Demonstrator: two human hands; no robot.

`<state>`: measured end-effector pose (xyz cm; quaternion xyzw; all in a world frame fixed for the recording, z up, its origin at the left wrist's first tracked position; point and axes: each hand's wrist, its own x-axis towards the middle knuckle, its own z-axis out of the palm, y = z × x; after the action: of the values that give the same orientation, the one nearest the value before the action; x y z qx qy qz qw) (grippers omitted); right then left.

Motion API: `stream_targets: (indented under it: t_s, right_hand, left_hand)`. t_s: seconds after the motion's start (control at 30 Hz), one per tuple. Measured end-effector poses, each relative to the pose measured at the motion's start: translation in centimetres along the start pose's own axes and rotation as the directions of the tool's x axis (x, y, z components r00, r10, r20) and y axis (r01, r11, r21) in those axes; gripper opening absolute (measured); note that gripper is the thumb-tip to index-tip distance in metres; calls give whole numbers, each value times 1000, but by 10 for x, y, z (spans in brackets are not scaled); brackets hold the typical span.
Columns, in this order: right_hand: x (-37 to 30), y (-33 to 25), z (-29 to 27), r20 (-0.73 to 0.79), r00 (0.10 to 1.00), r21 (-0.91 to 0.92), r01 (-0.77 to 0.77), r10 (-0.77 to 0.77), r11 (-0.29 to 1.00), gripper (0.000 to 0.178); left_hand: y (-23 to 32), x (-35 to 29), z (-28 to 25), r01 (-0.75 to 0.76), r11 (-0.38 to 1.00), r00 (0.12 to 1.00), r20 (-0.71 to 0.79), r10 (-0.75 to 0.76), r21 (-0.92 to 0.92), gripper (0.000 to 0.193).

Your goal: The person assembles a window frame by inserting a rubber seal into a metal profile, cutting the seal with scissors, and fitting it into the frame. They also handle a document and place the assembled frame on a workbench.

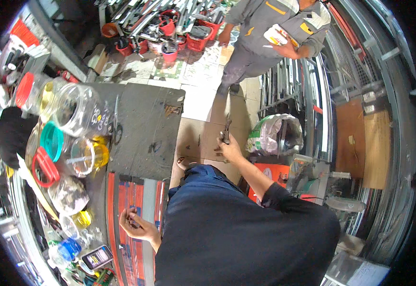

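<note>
My right hand (231, 149) is out to the right above the tiled floor, its fingers closed round a pair of dark metal pliers (226, 127) with the jaws pointing away from me. My left hand (140, 229) is at the near part of the workbench, over long red and grey strips (149, 196). Its fingers are curled together near something small and dark that I cannot make out. The strips lie lengthwise along the bench, beside my body.
Clear plastic jars (77, 108), a phone (97, 258) and a bottle with a blue label (68, 250) crowd the bench's left side. A person in grey workwear (270, 31) stands ahead, holding a white package. Red buckets (170, 52) stand far off; a white-and-green sack (271, 135) is right.
</note>
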<state>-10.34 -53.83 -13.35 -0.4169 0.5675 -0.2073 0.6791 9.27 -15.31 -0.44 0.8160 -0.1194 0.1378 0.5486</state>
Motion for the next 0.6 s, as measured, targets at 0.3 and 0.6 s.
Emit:
stream_targets:
  t_s: [0.3,0.6]
  right_hand:
    - [272,57,-216,-122,881,-403,-465,458,788,40]
    - [162,161,-19,40,822,-964,-117,568,238,37]
  left_hand:
    - [27,32,49,-9,999,979,202,1,39,22]
    - [37,11,-2,145,979,964,201,-172,145,16]
